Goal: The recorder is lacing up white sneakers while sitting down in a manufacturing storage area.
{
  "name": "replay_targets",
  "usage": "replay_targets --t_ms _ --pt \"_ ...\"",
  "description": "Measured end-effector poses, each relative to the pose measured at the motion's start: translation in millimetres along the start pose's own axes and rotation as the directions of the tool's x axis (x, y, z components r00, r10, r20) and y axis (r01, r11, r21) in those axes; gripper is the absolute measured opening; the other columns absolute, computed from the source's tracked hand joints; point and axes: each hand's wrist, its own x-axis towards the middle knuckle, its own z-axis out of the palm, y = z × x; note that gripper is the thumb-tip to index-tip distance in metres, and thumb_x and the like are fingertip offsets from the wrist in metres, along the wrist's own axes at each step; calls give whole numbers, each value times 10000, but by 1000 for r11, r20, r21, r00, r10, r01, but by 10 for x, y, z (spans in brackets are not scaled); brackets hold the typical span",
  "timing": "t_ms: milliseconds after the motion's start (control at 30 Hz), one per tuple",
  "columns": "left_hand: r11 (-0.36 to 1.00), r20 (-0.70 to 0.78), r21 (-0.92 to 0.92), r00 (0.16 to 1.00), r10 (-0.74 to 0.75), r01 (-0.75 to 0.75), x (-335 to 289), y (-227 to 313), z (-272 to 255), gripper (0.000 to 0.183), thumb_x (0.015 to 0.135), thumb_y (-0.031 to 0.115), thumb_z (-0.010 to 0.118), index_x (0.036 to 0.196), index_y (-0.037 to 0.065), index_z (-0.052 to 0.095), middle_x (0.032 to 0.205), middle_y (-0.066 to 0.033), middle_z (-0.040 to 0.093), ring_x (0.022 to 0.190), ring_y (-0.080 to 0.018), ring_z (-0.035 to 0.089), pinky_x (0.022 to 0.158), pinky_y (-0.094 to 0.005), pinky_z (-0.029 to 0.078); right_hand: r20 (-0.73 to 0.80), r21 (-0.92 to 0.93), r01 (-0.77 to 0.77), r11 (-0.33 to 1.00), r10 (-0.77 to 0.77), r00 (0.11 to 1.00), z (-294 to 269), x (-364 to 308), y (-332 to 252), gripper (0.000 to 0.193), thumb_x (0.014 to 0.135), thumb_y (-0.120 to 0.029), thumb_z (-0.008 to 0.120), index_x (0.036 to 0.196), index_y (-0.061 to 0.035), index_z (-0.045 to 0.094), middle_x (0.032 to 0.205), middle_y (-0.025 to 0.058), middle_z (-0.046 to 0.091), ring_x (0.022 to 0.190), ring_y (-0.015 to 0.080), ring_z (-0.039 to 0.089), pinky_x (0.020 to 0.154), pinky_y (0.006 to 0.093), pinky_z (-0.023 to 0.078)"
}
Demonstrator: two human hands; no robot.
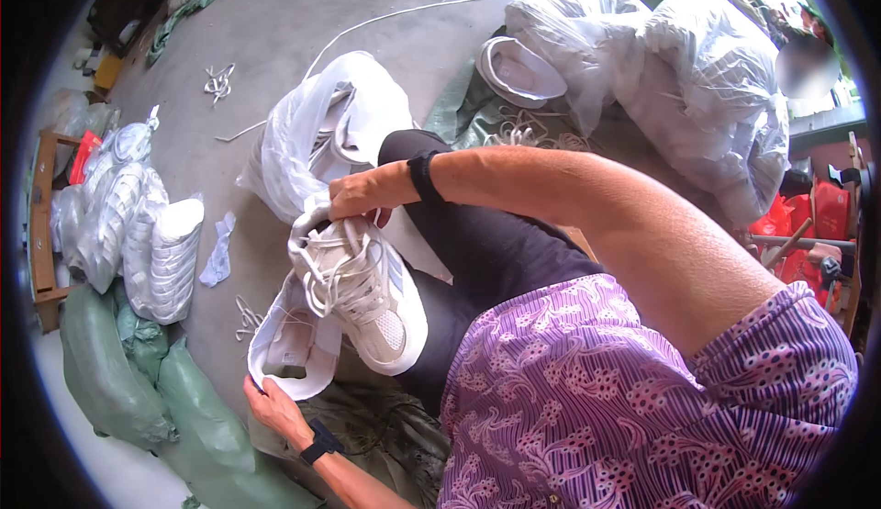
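A white and beige sneaker (pixel 381 321) with white laces hangs toe down over my lap, a grey stripe on its side. My right hand (pixel 360 192) is closed on its heel end. Beside and partly behind it is a white, curved shoe upper (pixel 307 385) with an open collar. My left hand (pixel 278 413) pinches the lower rim of this piece. The sneaker covers part of the upper. Just beyond my right hand stands an open clear plastic bag (pixel 283 160) with white shoe pieces (pixel 372 96) in it.
Green sacks (pixel 115 371) and wrapped white stacks (pixel 174 257) lie at the left. Large filled plastic bags (pixel 716 59) and a round white piece (pixel 521 70) are at the far right. A white cord (pixel 385 15) runs over the floor, near a loose lace (pixel 218 83).
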Motion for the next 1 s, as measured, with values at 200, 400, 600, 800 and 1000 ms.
replay_targets --t_ms 200,400,600,800,1000 --pt "991 -120 -118 991 55 -69 -27 3 -65 359 833 112 513 1150 -51 554 1018 -252 631 915 -373 617 820 -415 469 187 32 -196 980 187 964 -108 -200 -49 335 948 -260 480 1251 -116 486 1066 92 532 868 204 606 761 365 550" --pt "996 -154 -81 988 10 -23 -125 226 -304 353 813 136 542 1126 -23 582 911 -228 648 800 -341 630 736 -421 480 171 114 -50 992 30 985 -31 -232 -10 573 796 73 617 1313 -96 438 1133 118 562 966 218 615 766 330 560" --pt "994 -127 -105 992 3 -17 -47 562 -639 364 805 177 531 1107 -11 608 792 -218 634 688 -316 606 670 -403 461 -132 494 475 728 -477 869 -153 -520 -686 485 837 -292 680 1182 11 526 1039 91 612 901 187 623 816 297 520" --pt "988 30 -152 999 43 -38 30 1015 -959 343 801 188 553 1047 -39 628 746 -146 623 673 -198 561 667 -331 453 -524 -348 641 684 -709 472 361 -1471 -2072 356 789 -215 698 1055 -36 545 858 69 628 808 205 623 717 342 501" --pt "852 137 -417 904 404 -318 -67 1475 -690 282 839 191 538 901 -69 626 695 -173 649 637 -177 615 623 -324 481 194 -797 592 122 -876 442 841 -1486 -1062 295 726 -142 661 923 -8 486 759 93 599 696 259 652 546 375 524"
